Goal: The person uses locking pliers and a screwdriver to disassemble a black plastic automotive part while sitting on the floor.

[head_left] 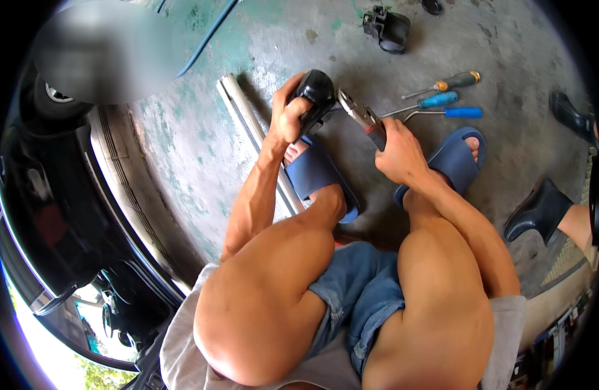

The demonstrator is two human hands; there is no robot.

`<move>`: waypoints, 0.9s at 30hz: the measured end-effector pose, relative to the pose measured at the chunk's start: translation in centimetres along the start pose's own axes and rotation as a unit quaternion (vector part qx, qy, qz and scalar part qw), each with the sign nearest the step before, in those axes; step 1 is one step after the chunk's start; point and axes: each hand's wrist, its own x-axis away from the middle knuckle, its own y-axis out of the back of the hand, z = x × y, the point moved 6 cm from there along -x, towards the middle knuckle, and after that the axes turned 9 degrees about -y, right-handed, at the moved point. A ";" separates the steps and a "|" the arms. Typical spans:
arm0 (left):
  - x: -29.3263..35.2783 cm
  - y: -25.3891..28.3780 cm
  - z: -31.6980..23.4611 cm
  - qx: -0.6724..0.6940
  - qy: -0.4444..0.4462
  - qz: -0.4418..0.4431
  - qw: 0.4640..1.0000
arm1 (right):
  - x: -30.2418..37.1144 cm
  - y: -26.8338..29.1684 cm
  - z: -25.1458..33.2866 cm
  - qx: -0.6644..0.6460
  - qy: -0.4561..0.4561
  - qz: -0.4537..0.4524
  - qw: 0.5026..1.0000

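Note:
My left hand (288, 112) is wrapped round a glossy black rounded part (318, 86), perhaps plastic, holding it up off the floor; its exact kind is unclear. In my right hand (401, 155) is a pair of pliers (358, 112) with dark, reddish handles. The metal jaws point toward the black part and are close to its right side; whether they touch it I cannot tell. Just beyond the right hand lie an orange-and-black screwdriver (460, 80), a teal-handled screwdriver (437, 99) and a blue-handled tool with a bent shaft (463, 112).
A pale metal rail (231, 91) lies left of my slippered feet. Farther off on the concrete sit another black part (392, 31) and a small black cap (432, 6). A black car (59, 214) stands at the left. Another person's black boots (540, 211) are at the right.

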 end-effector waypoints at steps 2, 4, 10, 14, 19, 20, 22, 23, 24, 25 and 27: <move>-0.2 0.4 0.7 0.015 -0.013 -0.014 1.000 | -0.3 0.2 0.3 -0.007 -0.004 -0.007 1.000; -0.3 0.3 0.6 0.004 0.015 0.003 1.000 | -0.2 0.1 0.3 -0.006 -0.016 -0.003 1.000; -2.0 -0.4 -1.0 0.002 0.037 0.017 0.999 | -0.2 0.2 -0.1 -0.047 -0.080 0.024 0.995; -2.3 -0.5 -1.5 -0.025 0.042 0.040 0.998 | 0.2 0.7 -0.4 -0.005 -0.058 0.001 0.998; -1.1 0.9 -0.9 0.001 -0.015 0.022 1.000 | 0.5 1.4 1.5 0.059 -0.026 0.008 0.998; -0.8 1.2 -1.0 0.007 -0.047 -0.001 0.999 | 0.4 1.7 1.7 0.056 -0.022 0.011 0.998; -0.5 1.8 -2.4 0.040 -0.085 -0.031 0.995 | 0.6 2.6 2.6 0.075 0.036 -0.031 0.996; 0.0 1.9 -2.9 0.033 -0.082 -0.036 0.995 | 0.8 2.8 2.8 0.072 0.041 -0.026 0.996; 0.2 2.0 -4.6 0.016 -0.085 -0.052 0.995 | 1.1 3.4 3.5 0.078 0.079 -0.052 0.992; 0.2 2.3 -5.5 0.001 -0.115 -0.047 0.992 | 1.5 4.2 4.2 0.083 0.115 -0.081 0.987; 0.0 3.0 -7.4 -0.034 -0.178 -0.041 0.983 | 2.1 5.3 4.8 0.078 0.132 -0.092 0.984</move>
